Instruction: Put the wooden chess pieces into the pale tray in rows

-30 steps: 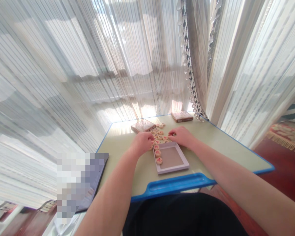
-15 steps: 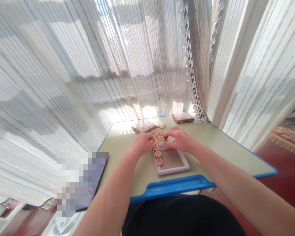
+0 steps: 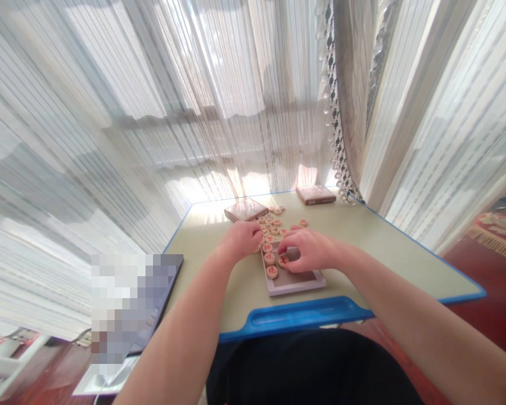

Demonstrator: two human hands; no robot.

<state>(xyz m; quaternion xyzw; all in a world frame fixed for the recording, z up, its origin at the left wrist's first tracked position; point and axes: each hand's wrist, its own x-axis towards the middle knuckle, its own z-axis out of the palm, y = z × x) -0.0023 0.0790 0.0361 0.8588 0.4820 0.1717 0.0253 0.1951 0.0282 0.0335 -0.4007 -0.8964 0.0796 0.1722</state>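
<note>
A shallow white-rimmed tray (image 3: 297, 290) lies near the front of the pale table. Along its left side runs a column of round wooden pieces with red characters, among them a front piece (image 3: 272, 272). My right hand (image 3: 297, 251) is over the tray, thumb and fingers closed round a red-marked piece (image 3: 283, 260) beside that column. Beyond the tray's back left corner is my left hand (image 3: 247, 239), its fingers curled among loose pieces; what it holds, if anything, is hidden. More loose pieces (image 3: 275, 230) lie behind the tray.
Two flat boxes stand at the back, a left box (image 3: 247, 210) and a right box (image 3: 316, 194). One piece (image 3: 304, 223) lies apart on the right. The table (image 3: 400, 264) has a blue edge and a blue front trough (image 3: 303, 314). A dark-edged, blurred device (image 3: 164, 298) is at the left.
My right hand has moved toward me with the red-marked piece, from behind the tray to inside it. My left hand has hardly moved. The view has shifted slightly.
</note>
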